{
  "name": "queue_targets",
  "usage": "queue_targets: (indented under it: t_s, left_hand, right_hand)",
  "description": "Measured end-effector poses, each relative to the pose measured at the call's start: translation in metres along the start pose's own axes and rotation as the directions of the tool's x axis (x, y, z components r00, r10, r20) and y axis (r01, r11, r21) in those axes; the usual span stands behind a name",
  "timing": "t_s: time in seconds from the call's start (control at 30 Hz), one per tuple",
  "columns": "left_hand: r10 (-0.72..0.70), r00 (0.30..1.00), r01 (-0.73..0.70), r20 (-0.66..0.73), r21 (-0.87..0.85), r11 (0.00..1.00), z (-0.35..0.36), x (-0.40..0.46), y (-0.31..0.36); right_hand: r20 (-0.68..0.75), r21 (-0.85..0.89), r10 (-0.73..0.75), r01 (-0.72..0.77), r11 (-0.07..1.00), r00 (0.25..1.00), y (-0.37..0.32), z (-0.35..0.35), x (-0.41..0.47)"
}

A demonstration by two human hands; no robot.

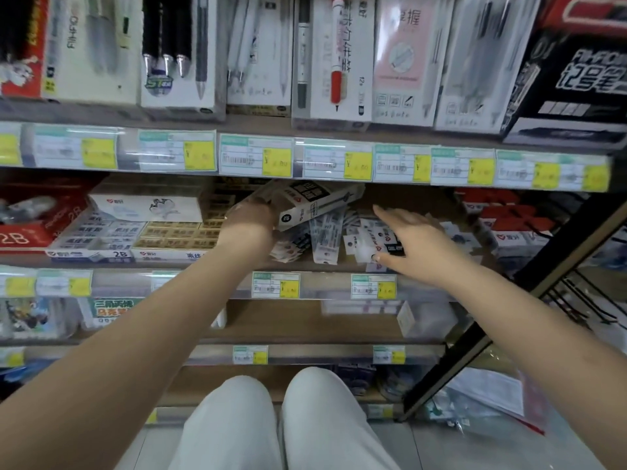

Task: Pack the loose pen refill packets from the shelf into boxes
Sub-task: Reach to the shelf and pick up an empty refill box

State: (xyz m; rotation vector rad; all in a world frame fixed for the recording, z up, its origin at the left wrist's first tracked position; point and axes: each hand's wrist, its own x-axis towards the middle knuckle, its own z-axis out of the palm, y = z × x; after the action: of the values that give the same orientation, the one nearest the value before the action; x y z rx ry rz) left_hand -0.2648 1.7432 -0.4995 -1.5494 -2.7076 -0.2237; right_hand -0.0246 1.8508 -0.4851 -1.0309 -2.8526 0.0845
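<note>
Pen boxes stand on the shelf above the hands, over a row of price tags. Left of the left hand lie lead boxes. Right of the right hand sit red boxes.

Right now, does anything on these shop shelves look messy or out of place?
Yes. Clear plastic refill packets lie loose and crisscrossed mid-shelf, unlike the neatly stacked boxes beside them. The left hand holds a tilted white-and-black box; the right hand reaches over the pile.

Bare, sleeveless forearms; pale white trousers over both knees
</note>
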Motion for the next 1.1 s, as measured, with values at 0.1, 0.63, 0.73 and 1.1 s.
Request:
queue_targets:
  t_s: [0.1,0.63,0.73,1.1]
  left_hand:
    - [-0.013,1.0,0.012,0.017,0.069,0.998,0.001,0.004,-0.001]
    - [0.375,0.701,-0.52,-0.607,-0.075,0.851,0.007,-0.046,-0.004]
    - [0.392,0.711,-0.524,-0.584,-0.068,0.849,0.008,-0.049,-0.003]
    - [0.531,0.55,-0.631,-0.644,0.097,0.77,0.007,-0.075,-0.008]
  right_hand:
    - [0.004,0.02,-0.014,0.014,1.0,1.0,-0.004,0.005,0.002]
    - [-0.148,-0.002,0.018,-0.018,1.0,0.989,-0.047,0.005,0.031]
    - [-0.168,-0.056,-0.002,-0.007,0.998,0.986,-0.056,-0.002,0.047]
    - [-0.502,-0.116,-0.131,0.084,0.99,0.855,-0.056,0.005,0.022]
